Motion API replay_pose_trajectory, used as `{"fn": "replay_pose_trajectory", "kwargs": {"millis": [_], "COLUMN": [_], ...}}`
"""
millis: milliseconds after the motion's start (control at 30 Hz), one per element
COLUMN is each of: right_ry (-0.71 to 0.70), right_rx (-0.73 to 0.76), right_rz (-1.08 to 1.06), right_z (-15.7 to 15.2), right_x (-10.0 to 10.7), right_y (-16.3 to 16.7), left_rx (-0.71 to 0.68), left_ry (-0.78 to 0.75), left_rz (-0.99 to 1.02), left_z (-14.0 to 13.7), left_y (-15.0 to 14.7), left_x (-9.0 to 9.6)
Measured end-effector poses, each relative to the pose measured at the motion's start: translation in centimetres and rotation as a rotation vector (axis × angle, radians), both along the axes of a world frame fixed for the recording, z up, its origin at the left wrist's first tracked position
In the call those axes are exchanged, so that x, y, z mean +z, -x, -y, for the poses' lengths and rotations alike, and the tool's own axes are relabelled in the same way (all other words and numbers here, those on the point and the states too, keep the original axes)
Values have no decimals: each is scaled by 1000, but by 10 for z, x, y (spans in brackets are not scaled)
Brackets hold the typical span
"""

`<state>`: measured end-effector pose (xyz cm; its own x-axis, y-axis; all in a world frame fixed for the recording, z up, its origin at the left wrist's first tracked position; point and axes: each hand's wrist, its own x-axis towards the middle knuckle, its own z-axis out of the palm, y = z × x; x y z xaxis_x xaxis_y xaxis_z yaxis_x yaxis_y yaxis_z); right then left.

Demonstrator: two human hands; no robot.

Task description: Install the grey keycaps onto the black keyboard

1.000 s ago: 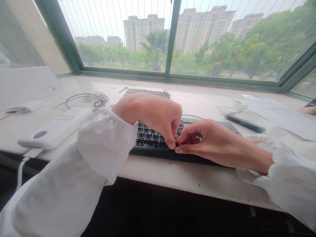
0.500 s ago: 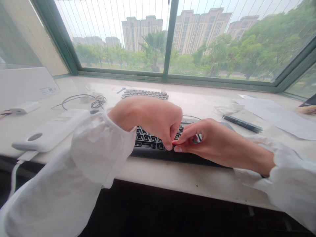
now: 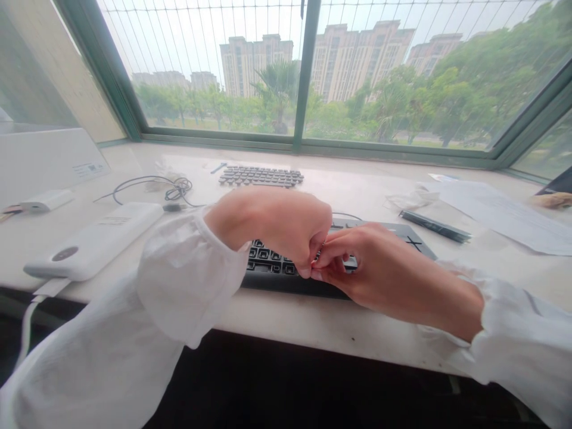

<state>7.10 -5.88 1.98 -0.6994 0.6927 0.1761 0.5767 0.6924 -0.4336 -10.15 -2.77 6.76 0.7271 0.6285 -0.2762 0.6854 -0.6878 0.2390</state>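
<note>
A black keyboard point(image 3: 286, 286) with its keycaps off lies near the front edge of the white sill, its bare key sockets showing. Over it my left hand point(image 3: 277, 223) is bent down at the wrist, thumb and fingers pinched together. From the right my right hand point(image 3: 375, 259) meets it, also in a pinch, fingertips touching those of the left. Whatever the fingertips hold is too small and covered to make out. Both hands hide much of the keyboard's middle and right. Behind them, loose keycaps point(image 3: 261, 176) lie in rows laid out like a keyboard.
A white power bank point(image 3: 96, 238) with a plugged-in cable lies at the left, near a thin dark cable point(image 3: 179, 189). At the right are a dark pen-like packet point(image 3: 435, 226), crumpled clear plastic and paper sheets point(image 3: 504, 217). A white box point(image 3: 49, 158) stands far left.
My right hand has moved slightly left, and its fingertips now press against the left hand's. The left hand keeps its pinch. The whole view has shifted a little.
</note>
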Motion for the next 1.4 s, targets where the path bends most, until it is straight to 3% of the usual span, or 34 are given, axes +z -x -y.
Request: {"fn": "replay_pose_trajectory", "kwargs": {"millis": [233, 433, 700, 1100, 1400], "right_ry": [115, -95, -179, -190, -166], "right_rx": [-34, -108, 187, 172, 167], "right_rz": [-78, -149, -31, -69, -117], "right_z": [-10, -11, -9, -15, -15], "right_x": [5, 25, -1, -8, -9], "right_y": [-10, -17, -5, -7, -7], "left_rx": [73, 254, 371, 550, 609], "left_ry": [63, -166, -383, -477, -496], "left_rz": [-26, 59, 156, 160, 163], "left_z": [-7, -23, -47, -61, -68], "left_y": [9, 26, 32, 46, 52], "left_x": [6, 15, -1, -8, -13]}}
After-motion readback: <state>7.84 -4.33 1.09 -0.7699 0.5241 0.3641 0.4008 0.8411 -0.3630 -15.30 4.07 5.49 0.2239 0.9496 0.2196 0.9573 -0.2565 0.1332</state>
